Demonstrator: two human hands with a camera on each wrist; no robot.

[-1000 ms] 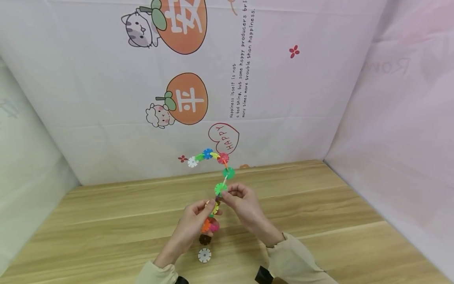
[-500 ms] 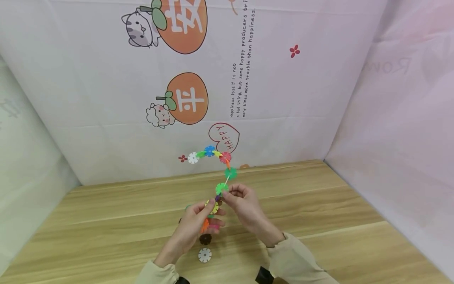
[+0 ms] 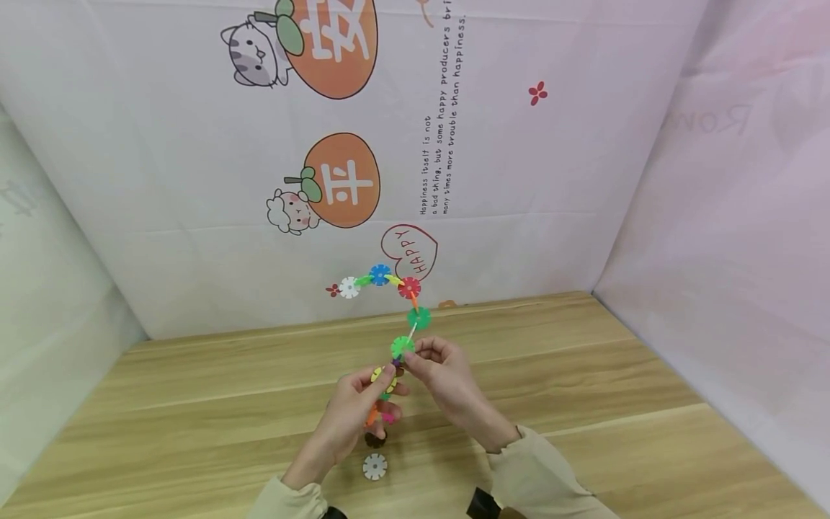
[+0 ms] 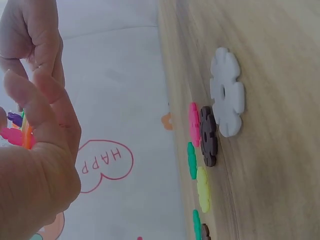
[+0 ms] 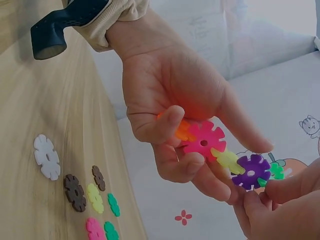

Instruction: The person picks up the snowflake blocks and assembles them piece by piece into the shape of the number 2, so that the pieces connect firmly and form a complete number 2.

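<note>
A chain of slotted plastic snowflake discs hangs between both hands above the table. Its upper end curves from a white disc (image 3: 349, 287) past a blue disc (image 3: 380, 274) and a red disc (image 3: 409, 288) to a green disc (image 3: 418, 318). My right hand (image 3: 457, 386) pinches the light green disc (image 3: 402, 347) in the chain. My left hand (image 3: 346, 414) holds the chain just below, with its thumb at a yellow disc (image 3: 384, 378). In the right wrist view, a purple disc (image 5: 245, 176) sits near the right fingertips, and a pink disc (image 5: 204, 142) lies by the left hand's curled fingers.
Loose discs lie on the wooden table (image 3: 583, 404): a white disc (image 3: 375, 466), a dark brown disc (image 5: 75, 193), and several pink, yellow and green ones that the left hand partly hides from the head view. A printed cloth (image 3: 493, 158) stands behind the table.
The chain's upper end swung slightly right, then back left. The yellow disc by my left thumb has become more visible, and the left fingers have shifted slightly. The right hand stays nearly in place.
</note>
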